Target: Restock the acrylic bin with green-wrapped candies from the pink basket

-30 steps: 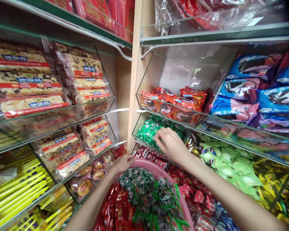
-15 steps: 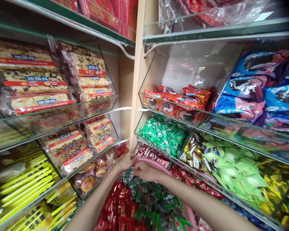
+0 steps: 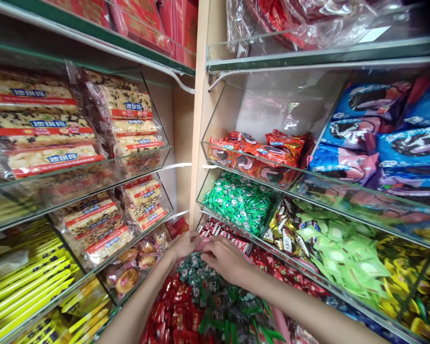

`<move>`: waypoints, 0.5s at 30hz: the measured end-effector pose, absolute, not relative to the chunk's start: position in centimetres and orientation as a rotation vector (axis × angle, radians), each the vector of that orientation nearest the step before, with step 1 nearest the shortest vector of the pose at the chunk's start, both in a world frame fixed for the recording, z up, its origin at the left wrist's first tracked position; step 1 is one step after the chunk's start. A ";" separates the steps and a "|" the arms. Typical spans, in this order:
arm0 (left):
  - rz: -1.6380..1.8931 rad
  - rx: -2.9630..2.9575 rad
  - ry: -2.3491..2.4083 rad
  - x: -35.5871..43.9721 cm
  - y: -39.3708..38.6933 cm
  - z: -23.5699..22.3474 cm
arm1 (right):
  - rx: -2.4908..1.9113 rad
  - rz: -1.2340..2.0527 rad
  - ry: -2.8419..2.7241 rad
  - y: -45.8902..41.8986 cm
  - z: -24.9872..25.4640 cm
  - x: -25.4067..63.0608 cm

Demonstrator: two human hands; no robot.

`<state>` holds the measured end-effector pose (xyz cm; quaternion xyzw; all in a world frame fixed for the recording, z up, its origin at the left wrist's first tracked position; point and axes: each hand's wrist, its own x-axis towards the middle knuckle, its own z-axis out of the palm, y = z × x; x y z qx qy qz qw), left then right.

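My left hand grips the far rim of a pink basket held low in front of me. The basket is heaped with red wrapped candies on the left and dark green wrapped candies toward the far side. My right hand lies palm down on the green candies at the far edge, fingers curled into the pile; what they hold is hidden. Just beyond, a glass bin holds bright green candies.
Glass-fronted shelves surround me. On the left are nougat packs and yellow packets. On the right are orange biscuit packs, blue biscuit bags, gold candies and light green sachets. A beige upright divides the units.
My right hand left the green candy bin, came down to the basket, and now rests on the green candies there. My left hand has stayed on the basket's rim.
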<state>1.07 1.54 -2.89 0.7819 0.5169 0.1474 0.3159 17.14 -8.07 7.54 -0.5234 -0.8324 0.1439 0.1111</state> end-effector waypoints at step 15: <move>0.362 2.070 1.348 1.1 1.3 -2.5 | -1.884 -0.543 -2.685 -4.6 15.6 23.8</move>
